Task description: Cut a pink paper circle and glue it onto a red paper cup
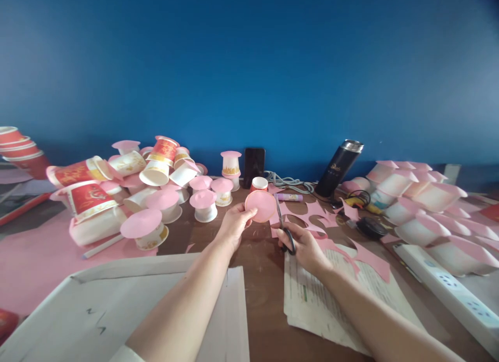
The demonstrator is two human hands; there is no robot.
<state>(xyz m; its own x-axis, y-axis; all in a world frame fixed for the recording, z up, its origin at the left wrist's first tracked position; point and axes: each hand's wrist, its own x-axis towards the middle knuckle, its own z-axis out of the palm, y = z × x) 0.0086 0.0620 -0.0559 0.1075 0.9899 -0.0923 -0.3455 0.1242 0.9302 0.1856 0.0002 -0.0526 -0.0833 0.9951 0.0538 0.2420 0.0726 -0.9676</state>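
Observation:
My left hand (236, 224) pinches the edge of a round pink paper disc (260, 205), thumb on its face. In my right hand (302, 245) is a pair of black-handled scissors (287, 238), blades pointing up beside the disc's right edge. Just behind the disc stands a red and white paper cup (259, 184). Pink paper scraps (312, 216) with round holes lie to the right of the scissors. A purple glue stick (289, 197) rests behind them.
Paper cups with pink discs (156, 206) crowd the left. Pink-topped white cups (421, 196) are piled at right, near a power strip (448, 294). A phone (254, 164) and a dark flask (338, 167) stand by the blue wall. White cardboard (128, 310) lies in front.

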